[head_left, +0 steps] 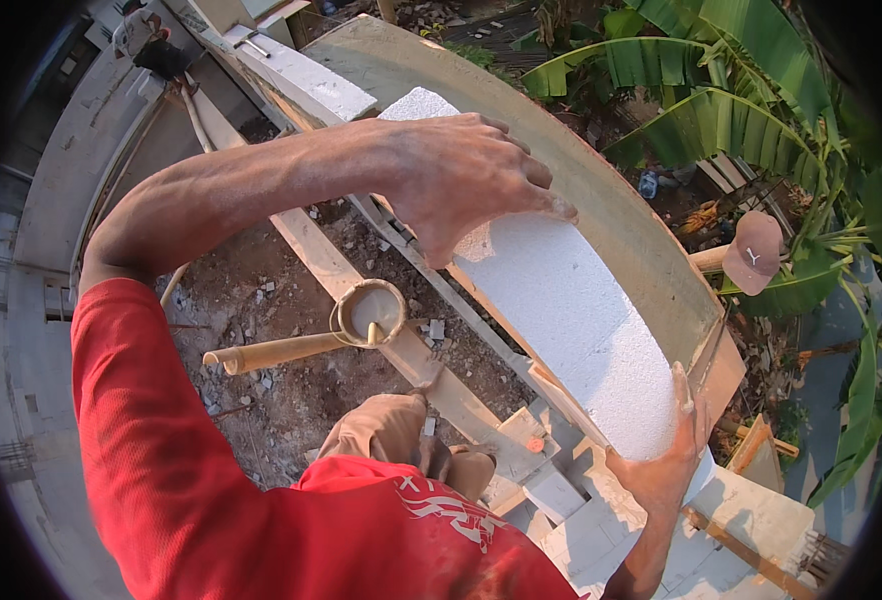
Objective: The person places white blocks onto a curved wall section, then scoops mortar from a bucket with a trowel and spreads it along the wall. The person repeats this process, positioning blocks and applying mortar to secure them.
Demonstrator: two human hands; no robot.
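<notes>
Hands on white block, lengthwise toward lower right

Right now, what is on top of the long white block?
The left hand spreads over the white block toward its far end; the right hand is at its near end. The surface under the hands is covered.

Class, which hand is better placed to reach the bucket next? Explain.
Probably the left hand: it looks nearer the bucket than the right hand, though both hands are on the block.
</notes>
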